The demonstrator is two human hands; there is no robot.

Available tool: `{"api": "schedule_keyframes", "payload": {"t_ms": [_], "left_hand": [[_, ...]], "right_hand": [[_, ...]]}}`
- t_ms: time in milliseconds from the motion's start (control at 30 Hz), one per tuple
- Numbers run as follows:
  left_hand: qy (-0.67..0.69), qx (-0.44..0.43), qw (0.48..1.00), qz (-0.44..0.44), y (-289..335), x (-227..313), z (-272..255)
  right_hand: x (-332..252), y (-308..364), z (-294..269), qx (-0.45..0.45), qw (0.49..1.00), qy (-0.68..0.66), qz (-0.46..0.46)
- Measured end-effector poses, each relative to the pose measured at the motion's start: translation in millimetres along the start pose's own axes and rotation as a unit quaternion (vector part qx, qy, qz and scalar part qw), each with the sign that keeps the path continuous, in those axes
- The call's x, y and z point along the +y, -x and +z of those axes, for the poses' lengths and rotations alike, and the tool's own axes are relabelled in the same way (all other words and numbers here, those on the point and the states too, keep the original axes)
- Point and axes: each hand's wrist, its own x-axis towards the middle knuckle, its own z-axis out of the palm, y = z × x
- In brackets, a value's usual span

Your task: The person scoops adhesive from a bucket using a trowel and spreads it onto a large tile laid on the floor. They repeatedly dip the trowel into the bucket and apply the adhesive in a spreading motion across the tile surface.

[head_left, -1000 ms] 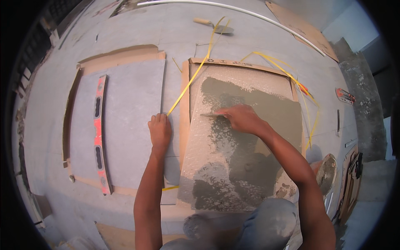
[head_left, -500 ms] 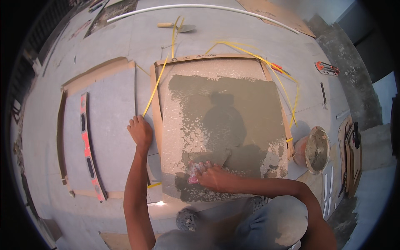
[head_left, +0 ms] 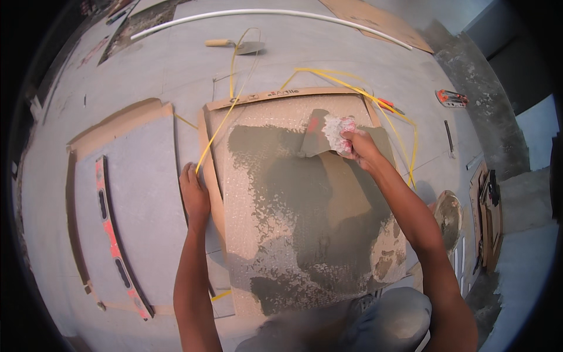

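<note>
My right hand (head_left: pixel 359 151) grips a trowel (head_left: pixel 314 132) whose handle is wrapped in crumpled white and pink plastic. Its grey blade touches the far part of a wet cement coat (head_left: pixel 281 170) on a textured tile panel (head_left: pixel 249 234). The coat is uneven, with bare patches at the left and the near right. At the left side of the cardboard frame (head_left: pixel 210 141) around the panel, my left hand (head_left: pixel 194 196) has its fingers closed at the end of a yellow packing strap (head_left: pixel 218 136); the exact grip is partly hidden.
A red spirit level (head_left: pixel 114 234) lies on a grey tile (head_left: pixel 146 193) at left. Beyond the panel are another trowel (head_left: pixel 251 47) and a long white pipe (head_left: pixel 270 12). On the right stand a cement bucket (head_left: pixel 448 220), partly behind my arm, and an orange-handled tool (head_left: pixel 451 98). More yellow strap (head_left: pixel 415 146) loops there.
My right hand has carried the trowel from the panel's near left to its far right, leaving a smoother swath. My left hand stays by the strap. The whole view has shifted slightly.
</note>
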Motion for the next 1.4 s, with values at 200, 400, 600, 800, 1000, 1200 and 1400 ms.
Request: {"api": "schedule_keyframes", "payload": {"t_ms": [200,400,600,800,1000,1200,1400], "left_hand": [[-0.028,-0.008,1.000,0.004,-6,-8,2],[-0.046,-0.033,0.998,-0.007,-11,-11,-9],[-0.044,-0.085,0.995,-0.013,-18,-1,-5],[-0.054,-0.086,0.995,-0.021,-16,-8,-11],[-0.040,-0.098,0.994,-0.024,-25,-1,-12],[-0.042,-0.119,0.992,-0.028,-27,-1,-14],[-0.036,-0.120,0.991,-0.038,-27,-2,-14]], "right_hand": [[40,-42,7,0.051,0.971,-0.231,-0.025],[49,1,12,0.060,0.952,-0.299,-0.011],[34,-56,-2,0.111,0.952,-0.284,-0.017],[-2,-10,32,0.049,0.949,-0.300,0.083],[-69,-14,120,-0.205,0.977,0.055,-0.005],[-172,-203,236,0.159,0.898,-0.248,-0.326],[-161,-317,258,0.043,0.979,-0.197,-0.027]]}}
